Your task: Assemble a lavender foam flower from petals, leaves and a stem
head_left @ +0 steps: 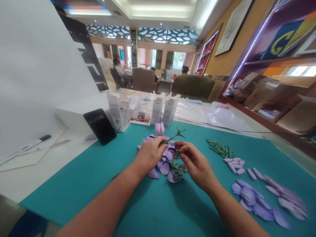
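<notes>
My left hand [149, 152] is closed, with thumb and fingers pinching a green artificial flower stem [172, 137] that has small leaves at its tip. A pink-lilac flower head [159, 128] shows just beyond this hand. Facing it, my right hand [196, 161] has curled fingers, which meet a thin green strand beside the stem. Under both hands lies a heap of purple petals [165, 168] mixed with green leaves and small red bits [181, 168]; my hands cover part of it.
On the teal mat [98, 184], green pieces [221, 148], lilac rolls [234, 165] and loose purple petals [254, 199] lie at right. A black phone [100, 126] leans at left. White boxes [120, 112] and a small tray [140, 120] stand behind. A marker [29, 146] lies far left.
</notes>
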`<action>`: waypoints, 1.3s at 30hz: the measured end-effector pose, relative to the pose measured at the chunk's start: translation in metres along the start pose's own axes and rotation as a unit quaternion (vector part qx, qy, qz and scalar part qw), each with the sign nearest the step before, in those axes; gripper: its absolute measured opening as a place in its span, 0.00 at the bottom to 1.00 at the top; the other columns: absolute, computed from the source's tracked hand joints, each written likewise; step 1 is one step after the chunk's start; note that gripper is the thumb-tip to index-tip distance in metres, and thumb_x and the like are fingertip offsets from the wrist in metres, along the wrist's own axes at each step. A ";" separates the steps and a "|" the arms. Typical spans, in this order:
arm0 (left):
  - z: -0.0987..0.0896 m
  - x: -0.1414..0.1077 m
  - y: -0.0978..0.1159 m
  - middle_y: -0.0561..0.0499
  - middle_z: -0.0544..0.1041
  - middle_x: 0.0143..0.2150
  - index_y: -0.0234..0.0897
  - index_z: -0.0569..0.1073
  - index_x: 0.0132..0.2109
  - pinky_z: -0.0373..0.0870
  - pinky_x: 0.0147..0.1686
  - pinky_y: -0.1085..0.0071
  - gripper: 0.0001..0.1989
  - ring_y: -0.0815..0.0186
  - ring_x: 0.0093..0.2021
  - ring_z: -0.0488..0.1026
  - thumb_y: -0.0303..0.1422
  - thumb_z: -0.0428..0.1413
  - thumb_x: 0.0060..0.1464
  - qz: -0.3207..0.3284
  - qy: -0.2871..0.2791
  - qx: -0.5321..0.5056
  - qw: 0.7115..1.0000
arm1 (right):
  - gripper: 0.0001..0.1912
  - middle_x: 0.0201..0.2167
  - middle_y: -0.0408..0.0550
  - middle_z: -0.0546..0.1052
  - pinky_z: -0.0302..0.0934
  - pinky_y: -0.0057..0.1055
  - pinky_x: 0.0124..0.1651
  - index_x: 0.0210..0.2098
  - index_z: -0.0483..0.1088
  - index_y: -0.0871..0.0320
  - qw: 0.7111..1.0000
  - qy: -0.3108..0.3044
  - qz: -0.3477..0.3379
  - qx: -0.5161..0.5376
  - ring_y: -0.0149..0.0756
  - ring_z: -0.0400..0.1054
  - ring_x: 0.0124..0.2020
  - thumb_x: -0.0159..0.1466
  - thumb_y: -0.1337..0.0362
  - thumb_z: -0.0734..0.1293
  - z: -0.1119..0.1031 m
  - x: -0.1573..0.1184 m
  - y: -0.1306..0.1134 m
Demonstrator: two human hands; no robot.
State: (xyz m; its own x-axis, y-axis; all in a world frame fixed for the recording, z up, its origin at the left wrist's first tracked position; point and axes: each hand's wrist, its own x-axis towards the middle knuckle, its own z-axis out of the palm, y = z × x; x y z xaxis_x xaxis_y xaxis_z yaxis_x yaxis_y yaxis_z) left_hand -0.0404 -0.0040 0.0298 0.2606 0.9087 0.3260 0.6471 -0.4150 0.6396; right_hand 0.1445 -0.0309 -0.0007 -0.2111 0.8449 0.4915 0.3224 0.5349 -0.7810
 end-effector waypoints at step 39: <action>0.002 -0.003 0.005 0.49 0.79 0.45 0.38 0.73 0.50 0.68 0.45 0.68 0.16 0.61 0.45 0.75 0.34 0.45 0.61 -0.001 -0.019 0.035 0.999 | 0.11 0.36 0.48 0.73 0.64 0.31 0.38 0.47 0.62 0.55 0.983 0.034 -0.039 -0.175 0.36 0.69 0.35 0.67 0.67 0.55 0.006 -0.003 -0.008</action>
State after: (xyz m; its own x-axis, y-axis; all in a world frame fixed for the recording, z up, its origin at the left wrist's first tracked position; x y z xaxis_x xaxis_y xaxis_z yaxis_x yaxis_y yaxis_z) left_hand -0.0363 -0.0092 0.0307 0.2854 0.9112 0.2971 0.6952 -0.4102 0.5903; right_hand 0.1372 -0.0383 0.0021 -0.1895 0.7928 0.5792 0.6080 0.5580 -0.5649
